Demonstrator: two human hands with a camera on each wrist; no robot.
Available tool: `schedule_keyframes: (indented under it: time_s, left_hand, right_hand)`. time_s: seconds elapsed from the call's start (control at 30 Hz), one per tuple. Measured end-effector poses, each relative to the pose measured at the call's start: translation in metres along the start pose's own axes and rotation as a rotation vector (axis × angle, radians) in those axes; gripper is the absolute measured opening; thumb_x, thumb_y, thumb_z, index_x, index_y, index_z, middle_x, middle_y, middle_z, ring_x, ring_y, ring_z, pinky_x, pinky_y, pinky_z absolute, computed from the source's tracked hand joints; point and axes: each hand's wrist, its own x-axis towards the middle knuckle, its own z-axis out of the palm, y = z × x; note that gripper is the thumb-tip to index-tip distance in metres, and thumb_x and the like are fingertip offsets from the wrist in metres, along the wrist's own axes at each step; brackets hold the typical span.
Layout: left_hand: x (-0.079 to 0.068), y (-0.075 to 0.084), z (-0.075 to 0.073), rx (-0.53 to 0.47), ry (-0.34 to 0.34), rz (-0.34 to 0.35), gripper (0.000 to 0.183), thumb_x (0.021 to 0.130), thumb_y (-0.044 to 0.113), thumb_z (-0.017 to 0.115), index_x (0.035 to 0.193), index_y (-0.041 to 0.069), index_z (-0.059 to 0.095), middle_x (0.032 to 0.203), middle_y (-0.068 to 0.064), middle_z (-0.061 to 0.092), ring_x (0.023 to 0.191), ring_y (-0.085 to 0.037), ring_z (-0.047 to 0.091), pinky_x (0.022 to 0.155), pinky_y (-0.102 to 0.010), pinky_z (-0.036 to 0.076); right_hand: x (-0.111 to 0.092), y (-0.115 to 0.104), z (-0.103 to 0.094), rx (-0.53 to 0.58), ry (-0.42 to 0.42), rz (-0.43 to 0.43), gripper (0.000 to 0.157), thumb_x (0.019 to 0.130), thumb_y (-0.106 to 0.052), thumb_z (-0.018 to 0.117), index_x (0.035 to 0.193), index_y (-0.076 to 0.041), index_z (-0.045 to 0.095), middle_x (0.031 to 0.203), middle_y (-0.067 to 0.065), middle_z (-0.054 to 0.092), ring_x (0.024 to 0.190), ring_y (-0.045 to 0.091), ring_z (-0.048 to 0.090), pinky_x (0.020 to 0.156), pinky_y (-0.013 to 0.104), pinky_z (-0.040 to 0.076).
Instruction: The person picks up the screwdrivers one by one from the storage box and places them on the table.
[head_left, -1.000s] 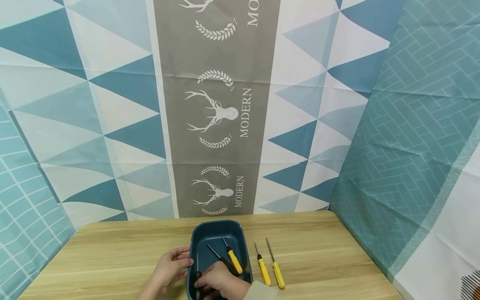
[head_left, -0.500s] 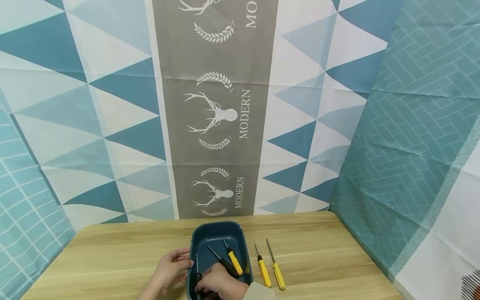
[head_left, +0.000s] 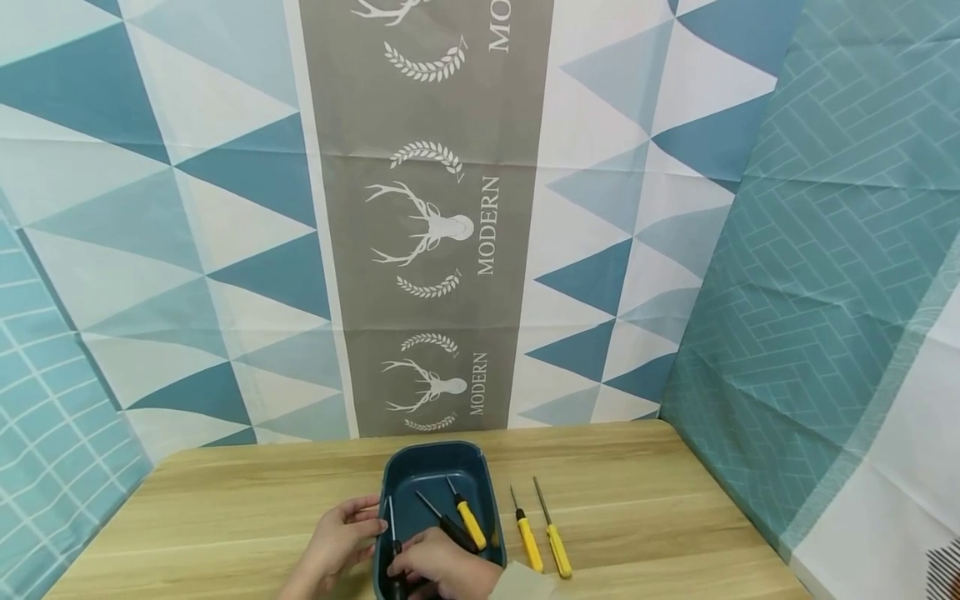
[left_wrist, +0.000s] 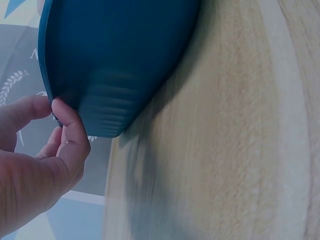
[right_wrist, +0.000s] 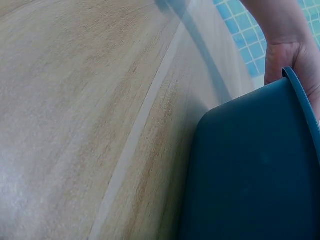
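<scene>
My left hand (head_left: 339, 535) pinches the left rim of a dark blue rectangular bin (head_left: 433, 457); in the left wrist view, thumb and fingers of the left hand (left_wrist: 47, 157) close on the bin's edge (left_wrist: 117, 60). My right hand (head_left: 444, 564) reaches into the bin and holds a black-handled screwdriver (head_left: 397, 547) along its left side, shaft pointing away. Beside it in the bin lie another black-handled screwdriver (head_left: 454, 531) and a yellow-handled screwdriver (head_left: 470, 523). The right wrist view shows the bin's outer wall (right_wrist: 250, 165) and the left hand behind it, but not the right hand.
Right of the bin, two yellow-handled screwdrivers, one with a black collar (head_left: 528, 542) and one all yellow (head_left: 558, 550), lie side by side on the wooden table (head_left: 637, 500). Patterned cloth (head_left: 427, 300) hangs behind the table, with more at both sides.
The black-handled screwdriver in my right hand has shifted slightly away from me and tilted a little left against the bin's side. The left hand and the bin have stayed put.
</scene>
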Motion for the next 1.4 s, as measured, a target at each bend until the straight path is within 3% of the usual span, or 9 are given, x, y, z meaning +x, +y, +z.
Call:
schedule_keyframes:
  time_s: [0.43, 0.83, 1.4]
  left_hand:
    - [0.002, 0.001, 0.001, -0.002, -0.005, 0.011, 0.052, 0.080, 0.000, 0.065, 0.127, -0.010, 0.046, 0.105, -0.020, 0.058, 0.078, -0.017, 0.058, 0.065, -0.035, 0.053]
    - [0.000, 0.000, 0.000, -0.011, -0.030, 0.017, 0.054, 0.080, 0.000, 0.064, 0.128, -0.011, 0.044, 0.105, -0.019, 0.058, 0.079, -0.017, 0.059, 0.066, -0.034, 0.053]
    - [0.000, -0.002, 0.000, 0.002, 0.001, 0.017, 0.051, 0.081, 0.000, 0.063, 0.127, -0.011, 0.046, 0.109, -0.023, 0.058, 0.079, -0.017, 0.059, 0.065, -0.034, 0.053]
  right_hand:
    - [-0.006, 0.000, -0.002, -0.007, 0.030, -0.058, 0.015, 0.081, -0.016, 0.071, 0.092, -0.006, 0.067, 0.081, 0.002, 0.068, 0.073, 0.010, 0.064, 0.068, 0.030, 0.057]
    - [-0.006, -0.001, -0.006, -0.011, 0.042, -0.019, 0.017, 0.082, -0.014, 0.069, 0.095, -0.006, 0.064, 0.081, 0.001, 0.067, 0.072, 0.011, 0.063, 0.063, 0.025, 0.055]
    - [-0.014, -0.009, -0.025, 0.073, 0.004, -0.027, 0.024, 0.084, -0.011, 0.066, 0.106, -0.001, 0.061, 0.091, 0.008, 0.065, 0.082, 0.017, 0.064, 0.079, 0.043, 0.055]
